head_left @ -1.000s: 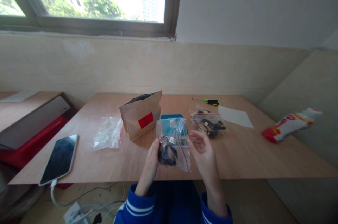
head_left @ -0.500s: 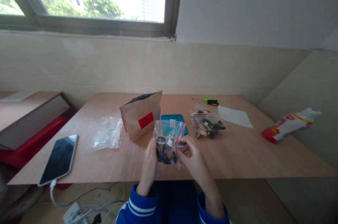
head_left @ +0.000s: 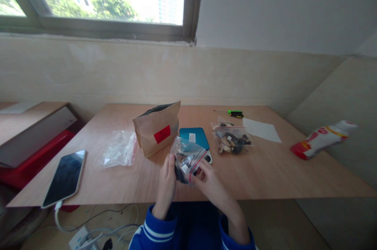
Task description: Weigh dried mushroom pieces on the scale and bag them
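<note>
Between my hands, near the table's front edge, is a clear zip bag (head_left: 188,152) with a red seal line and dark dried pieces inside. My left hand (head_left: 167,179) grips the bag's left side, thumb up. At its right side, my right hand (head_left: 207,175) pinches the red-lined edge, which slants. Just behind the bag lies a blue-topped kitchen scale (head_left: 198,136), partly covered by it. A brown paper pouch (head_left: 153,132) with a red label stands open-topped to the left. To the right rest filled zip bags (head_left: 232,140) holding similar dried pieces, probably mushrooms.
Flat clear bags (head_left: 120,148) lie left of the pouch, and a charging tablet (head_left: 65,178) sits at the left edge. Screwdrivers (head_left: 235,114), white paper (head_left: 261,130) and a tilted-looking bottle (head_left: 322,140) are at the right. Cables (head_left: 97,232) hang below.
My right hand has moved slightly left and down, folding the bag's red-sealed edge inward. The bag now covers less of the blue scale.
</note>
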`<state>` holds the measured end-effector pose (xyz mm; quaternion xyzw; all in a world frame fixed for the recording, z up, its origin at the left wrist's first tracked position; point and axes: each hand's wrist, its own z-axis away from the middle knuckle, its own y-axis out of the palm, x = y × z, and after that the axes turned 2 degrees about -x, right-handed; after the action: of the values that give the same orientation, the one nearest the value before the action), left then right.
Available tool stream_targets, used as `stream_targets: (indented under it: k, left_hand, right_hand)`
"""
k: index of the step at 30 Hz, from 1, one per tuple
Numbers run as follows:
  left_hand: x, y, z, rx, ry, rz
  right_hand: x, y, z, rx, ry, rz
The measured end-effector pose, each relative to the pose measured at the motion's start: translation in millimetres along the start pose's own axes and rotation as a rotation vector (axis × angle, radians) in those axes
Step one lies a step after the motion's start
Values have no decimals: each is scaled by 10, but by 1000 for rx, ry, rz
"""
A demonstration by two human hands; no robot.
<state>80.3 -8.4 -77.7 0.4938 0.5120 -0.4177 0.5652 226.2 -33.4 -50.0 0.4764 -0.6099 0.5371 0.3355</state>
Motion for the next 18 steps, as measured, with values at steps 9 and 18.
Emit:
stream_targets:
  k: [9, 18]
  left_hand:
    - [-24, -36, -47, -49, -48, 50]
    - [65, -26, -107, -75, -170, 223]
  right_hand:
    - [-8, 19, 17, -20, 34, 61]
    - [-1, 27, -36, -111, 80, -68]
